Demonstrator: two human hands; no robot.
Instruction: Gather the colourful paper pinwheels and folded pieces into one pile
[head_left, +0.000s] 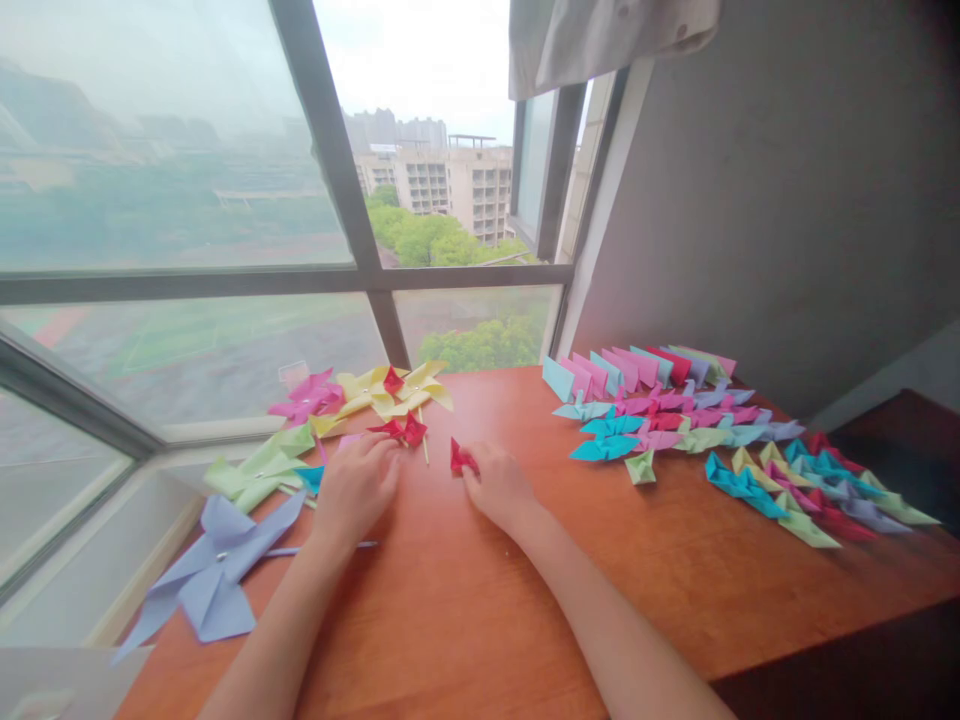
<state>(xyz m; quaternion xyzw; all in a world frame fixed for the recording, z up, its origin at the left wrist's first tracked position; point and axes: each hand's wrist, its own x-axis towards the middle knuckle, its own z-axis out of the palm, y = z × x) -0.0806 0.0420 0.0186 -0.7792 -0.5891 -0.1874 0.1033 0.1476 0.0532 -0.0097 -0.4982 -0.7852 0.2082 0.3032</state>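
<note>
My right hand (499, 485) pinches a small red folded-paper piece (459, 457) between thumb and fingers, just above or at the brown tabletop. My left hand (358, 487) lies palm down to the left, fingers loosely bent and the thumb apart from them. Right beside its fingertips are red folded-paper pieces (412, 430); whether they touch cannot be made out. A blue piece of paper (311, 479) shows partly behind the left wrist. Close to that arm lies a purple paper pinwheel (219, 560), its stick passing behind the forearm.
Green (259, 468), pink (309, 396) and yellow pinwheels (364, 390) lie along the window side. Rightward stand upright folded papers (630, 368), several paper cranes (611, 430), a small green folded piece (641, 468) and several paper boats (742, 484). A window (367, 280) borders the wooden table (465, 600).
</note>
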